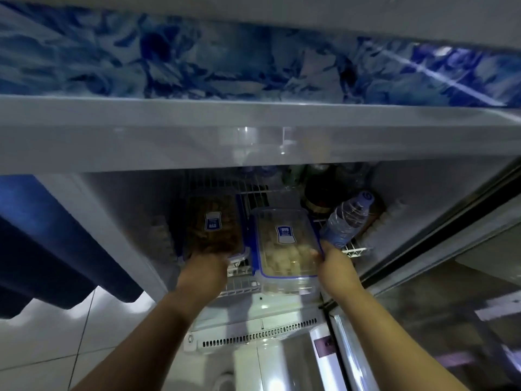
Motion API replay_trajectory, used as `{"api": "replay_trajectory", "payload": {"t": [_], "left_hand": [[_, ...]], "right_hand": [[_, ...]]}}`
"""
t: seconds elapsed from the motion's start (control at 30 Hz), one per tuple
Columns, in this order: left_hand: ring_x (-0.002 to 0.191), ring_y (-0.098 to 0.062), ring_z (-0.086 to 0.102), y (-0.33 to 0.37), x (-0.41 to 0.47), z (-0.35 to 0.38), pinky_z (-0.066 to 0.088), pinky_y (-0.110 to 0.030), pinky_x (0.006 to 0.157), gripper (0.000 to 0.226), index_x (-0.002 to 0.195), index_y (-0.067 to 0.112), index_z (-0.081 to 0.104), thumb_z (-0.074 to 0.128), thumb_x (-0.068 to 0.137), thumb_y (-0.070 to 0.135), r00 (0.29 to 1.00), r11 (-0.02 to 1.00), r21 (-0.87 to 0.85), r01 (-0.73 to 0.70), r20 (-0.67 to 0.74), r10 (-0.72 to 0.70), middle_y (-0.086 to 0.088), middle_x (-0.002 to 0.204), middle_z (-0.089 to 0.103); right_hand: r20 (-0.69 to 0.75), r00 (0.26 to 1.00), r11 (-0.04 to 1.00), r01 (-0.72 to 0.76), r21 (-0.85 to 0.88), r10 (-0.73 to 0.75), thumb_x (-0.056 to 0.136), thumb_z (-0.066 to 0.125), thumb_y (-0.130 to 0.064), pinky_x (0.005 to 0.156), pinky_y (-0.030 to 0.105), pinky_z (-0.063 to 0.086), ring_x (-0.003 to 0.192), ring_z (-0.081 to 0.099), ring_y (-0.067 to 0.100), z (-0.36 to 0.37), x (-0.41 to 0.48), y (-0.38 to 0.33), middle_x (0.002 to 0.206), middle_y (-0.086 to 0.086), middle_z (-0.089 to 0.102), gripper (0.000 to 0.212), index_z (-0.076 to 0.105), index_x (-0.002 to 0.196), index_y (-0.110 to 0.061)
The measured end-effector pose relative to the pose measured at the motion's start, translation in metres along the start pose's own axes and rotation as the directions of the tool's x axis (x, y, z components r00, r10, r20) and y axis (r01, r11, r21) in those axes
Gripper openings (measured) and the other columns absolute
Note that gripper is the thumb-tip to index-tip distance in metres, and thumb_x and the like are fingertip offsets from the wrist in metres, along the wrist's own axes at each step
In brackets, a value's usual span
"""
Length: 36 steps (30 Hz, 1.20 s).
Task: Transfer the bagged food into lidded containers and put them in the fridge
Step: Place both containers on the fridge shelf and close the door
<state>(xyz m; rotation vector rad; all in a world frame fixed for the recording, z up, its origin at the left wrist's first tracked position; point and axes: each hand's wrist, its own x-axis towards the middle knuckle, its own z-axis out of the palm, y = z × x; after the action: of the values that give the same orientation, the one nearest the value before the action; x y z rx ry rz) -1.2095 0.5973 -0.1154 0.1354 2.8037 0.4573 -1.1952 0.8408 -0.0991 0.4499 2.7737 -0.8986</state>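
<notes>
Both hands reach into the fridge (408,187): left hand (207,268) grips the near end of the dark-food box (214,224), right hand (335,266) clasps the pale-food box (284,244) w/ its near end overhanging the wire shelf (355,251) front edge, prob. sliding the 2 in side by side, clear of the bottle (348,220) at the shelf's right edge.

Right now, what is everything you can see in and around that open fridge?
Containers: 2, clear with blue lids; dark food left, pale food right, side by side on the rack.
Rack: 1, white wire, inside the fridge.
Bottle: 1, clear with blue label, tilted at the right, beside the pale container.
Jar: 1, dark, behind the bottle; contents unclear.
Cloth: 1, blue and white, on top of the fridge.
Hands: 2; left on the dark container, right on the pale one.
</notes>
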Motion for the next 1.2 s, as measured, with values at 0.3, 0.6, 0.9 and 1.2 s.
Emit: {"api": "replay_trajectory", "payload": {"t": [0.3,0.6,0.9,1.2], "left_hand": [[0.101,-0.024,0.061,-0.003,0.001,-0.007,0.043,-0.026,0.080,0.037,0.130,0.023,0.056,0.041,0.096,0.016,0.999,0.998,-0.061,-0.032,-0.023,0.031,-0.011,0.117,0.065],[0.096,-0.024,0.063,-0.006,0.000,-0.010,0.045,-0.027,0.080,0.038,0.129,0.021,0.056,0.039,0.096,0.013,0.998,0.996,-0.063,-0.061,-0.018,0.060,-0.011,0.110,0.067],[0.098,-0.026,0.062,-0.008,0.003,-0.009,0.047,-0.031,0.083,0.033,0.123,0.013,0.058,0.039,0.097,0.016,0.998,0.999,0.011,-0.053,0.044,0.052,-0.014,0.112,0.066],[0.113,-0.025,0.057,-0.002,0.001,-0.015,0.047,-0.031,0.093,0.045,0.139,0.030,0.042,0.049,0.094,0.034,0.994,0.995,-0.005,-0.095,0.055,0.095,-0.008,0.126,0.060]], "right_hand": [[0.082,0.969,0.843,0.242,-0.480,-0.232,0.097,0.031,-0.039,0.105,0.040,0.031,0.118,0.038,0.036,0.020,-0.008,-0.027,0.132,0.014,0.046,0.042,0.051,0.133,-0.029],[0.296,0.892,0.807,0.439,-0.394,-0.341,0.096,0.041,-0.048,0.114,0.044,0.026,0.141,0.027,0.033,0.005,0.036,-0.010,0.156,0.000,0.030,0.045,0.047,0.138,-0.033],[0.311,0.861,0.756,0.504,-0.418,-0.402,0.100,0.039,-0.027,0.110,0.043,0.034,0.145,0.018,0.031,0.036,0.065,-0.009,0.160,0.003,0.014,0.048,0.029,0.147,-0.032],[0.323,0.871,0.761,0.485,-0.431,-0.371,0.096,0.047,-0.031,0.096,0.037,0.047,0.125,0.048,0.029,0.021,0.053,-0.021,0.145,0.005,0.042,0.043,0.045,0.139,-0.032]]}}
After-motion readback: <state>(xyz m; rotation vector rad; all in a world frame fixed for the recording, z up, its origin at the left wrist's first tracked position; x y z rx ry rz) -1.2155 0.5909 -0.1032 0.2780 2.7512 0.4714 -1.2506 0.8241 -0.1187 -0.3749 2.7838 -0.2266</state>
